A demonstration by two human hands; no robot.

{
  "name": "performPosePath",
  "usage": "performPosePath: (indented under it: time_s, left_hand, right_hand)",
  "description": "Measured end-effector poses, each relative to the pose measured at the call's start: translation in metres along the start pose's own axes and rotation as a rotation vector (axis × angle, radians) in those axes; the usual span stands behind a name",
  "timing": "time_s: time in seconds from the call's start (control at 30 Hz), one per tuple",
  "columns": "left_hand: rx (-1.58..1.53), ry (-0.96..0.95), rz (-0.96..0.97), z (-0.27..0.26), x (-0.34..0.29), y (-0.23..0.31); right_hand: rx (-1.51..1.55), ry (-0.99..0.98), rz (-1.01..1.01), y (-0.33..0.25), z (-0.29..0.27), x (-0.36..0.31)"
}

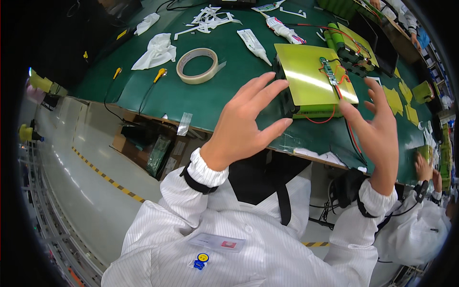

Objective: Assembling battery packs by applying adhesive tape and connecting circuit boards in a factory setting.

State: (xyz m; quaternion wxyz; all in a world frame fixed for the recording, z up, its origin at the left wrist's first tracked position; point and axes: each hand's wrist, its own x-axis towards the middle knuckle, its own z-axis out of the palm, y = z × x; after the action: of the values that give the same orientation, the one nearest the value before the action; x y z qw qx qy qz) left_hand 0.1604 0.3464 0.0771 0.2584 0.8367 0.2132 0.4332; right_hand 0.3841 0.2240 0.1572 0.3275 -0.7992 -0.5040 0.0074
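Note:
A battery pack (301,79) with a yellow-green sheet on top lies on the green table in front of me. On the sheet sits a small green circuit board (328,71), and red and black wires (351,136) run from it over the near edge. My left hand (246,119) is open beside the pack's left side, its fingertips close to the black end; whether they touch it I cannot tell. At the right side, my right hand (375,129) is open with spread fingers, the thumb near the wires.
Left of the pack lie a roll of tape (210,75), a white tube (253,45), a crumpled white cloth (158,51) and paper strips (208,21). Another battery pack (356,45) stands behind to the right. Yellow cable ends (161,74) rest left. A co-worker's hand (422,167) is at far right.

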Motion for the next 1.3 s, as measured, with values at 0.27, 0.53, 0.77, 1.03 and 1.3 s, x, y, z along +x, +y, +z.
performPosePath:
  time_s: [0.27, 0.53, 0.77, 1.03, 1.3]
  left_hand:
    - [0.002, -0.090, 0.058, -0.066, -0.049, 0.037]
    - [0.667, -0.034, -0.216, -0.167, -0.081, 0.024]
    - [0.684, -0.336, -0.189, -0.150, -0.073, -0.002]
    - [0.342, -0.142, -0.077, -0.126, -0.047, 0.030]
    - [0.200, -0.170, -0.008, -0.062, -0.022, 0.041]
  right_hand:
    - [0.365, 0.105, -0.142, -0.032, 0.003, -0.076]
    - [0.467, -0.130, -0.706, -0.081, 0.111, -0.071]
    - [0.380, -0.129, -0.757, -0.118, 0.161, -0.063]
    - [0.414, 0.147, -0.600, -0.061, 0.104, -0.066]
    - [0.155, 0.248, -0.399, -0.013, 0.060, -0.061]
